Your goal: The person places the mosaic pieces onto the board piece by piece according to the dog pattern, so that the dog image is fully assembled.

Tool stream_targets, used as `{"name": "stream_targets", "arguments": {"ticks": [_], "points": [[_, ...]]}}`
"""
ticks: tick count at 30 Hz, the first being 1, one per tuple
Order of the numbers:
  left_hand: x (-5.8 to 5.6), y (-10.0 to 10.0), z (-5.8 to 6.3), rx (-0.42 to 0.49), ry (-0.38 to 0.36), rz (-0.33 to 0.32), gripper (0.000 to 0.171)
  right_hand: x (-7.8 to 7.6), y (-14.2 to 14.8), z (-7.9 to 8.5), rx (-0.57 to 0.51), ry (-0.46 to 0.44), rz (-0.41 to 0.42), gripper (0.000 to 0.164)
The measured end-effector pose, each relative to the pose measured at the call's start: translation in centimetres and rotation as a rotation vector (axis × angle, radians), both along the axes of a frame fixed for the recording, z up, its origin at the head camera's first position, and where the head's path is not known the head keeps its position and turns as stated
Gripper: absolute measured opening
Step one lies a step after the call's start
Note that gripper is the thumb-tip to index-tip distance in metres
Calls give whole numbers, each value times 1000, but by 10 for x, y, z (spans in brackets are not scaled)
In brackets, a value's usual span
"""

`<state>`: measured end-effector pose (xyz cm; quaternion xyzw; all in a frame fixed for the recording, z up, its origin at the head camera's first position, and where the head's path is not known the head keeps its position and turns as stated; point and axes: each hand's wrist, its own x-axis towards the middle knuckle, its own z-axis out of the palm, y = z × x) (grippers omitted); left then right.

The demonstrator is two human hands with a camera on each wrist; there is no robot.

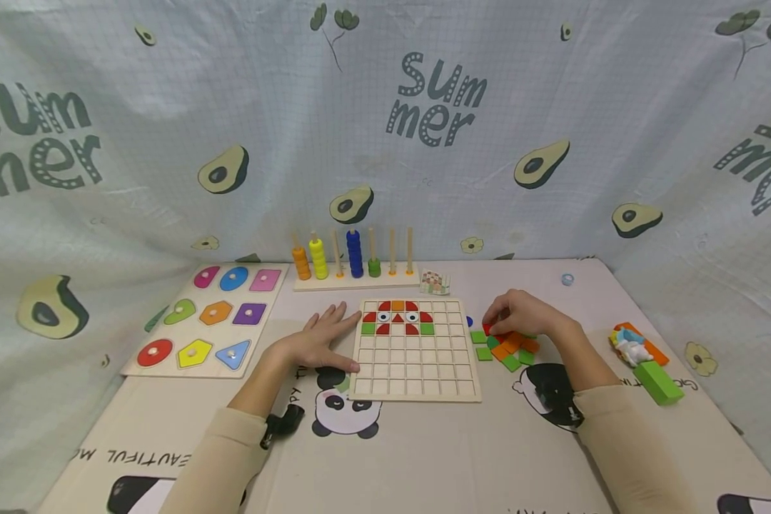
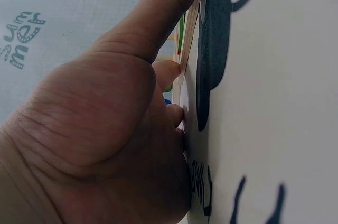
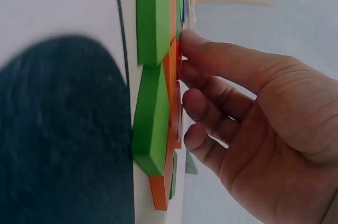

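My left hand (image 1: 321, 344) lies with fingers spread at the left edge of a wooden grid board (image 1: 411, 378), thumb and fingertips touching its edge. In the left wrist view, the thumb (image 2: 153, 18) reaches along the board's side. Coloured tiles (image 1: 397, 318) in red, orange, white and green form a face-like pattern in the upper rows. To the board's right, my right hand (image 1: 520, 314) bends over a loose pile of orange and green tiles (image 1: 510, 346). Its thumb and index finger pinch a red tile (image 3: 179, 57) at the pile; the other fingers curl beside it.
A shape puzzle board (image 1: 266, 300) lies at the left. Behind the grid board stands a peg stacker (image 1: 360, 283) with coloured beads, beside a small pattern card (image 1: 435, 282). Green and orange blocks with a small figure (image 1: 631, 350) lie far right, and a blue ring (image 1: 567, 279) behind.
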<state>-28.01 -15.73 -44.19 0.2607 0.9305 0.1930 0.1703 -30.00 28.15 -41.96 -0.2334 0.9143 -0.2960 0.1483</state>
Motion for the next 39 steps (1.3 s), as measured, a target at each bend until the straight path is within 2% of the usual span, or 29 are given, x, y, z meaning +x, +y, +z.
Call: {"name": "stream_targets", "arguments": {"ticks": [8,17,21,26,31,36,39], "points": [[-1,-1,1,-9,5,2,107,-2,-4,-3,-7,12,-12,10],[0,0,1,2,-1,8,107,-4,-6,2,-170,-38,-29,4],[0,-2,-1,-1,4,9,107,-1,-18,10,-223,6,-26,4],[0,-2,-2,9,-5,4,108,6,-41,19,-298,63,7,8],[-1,-1,-3,5,-5,1,108,7,-74,23,-379,3,60,14],[-2,-1,-3,7,-12,-3,108,-3,-117,15,-379,-33,132,14],[-1,-1,-2,12,-13,-7,108,-8,-146,9,-325,-7,142,10]]}}
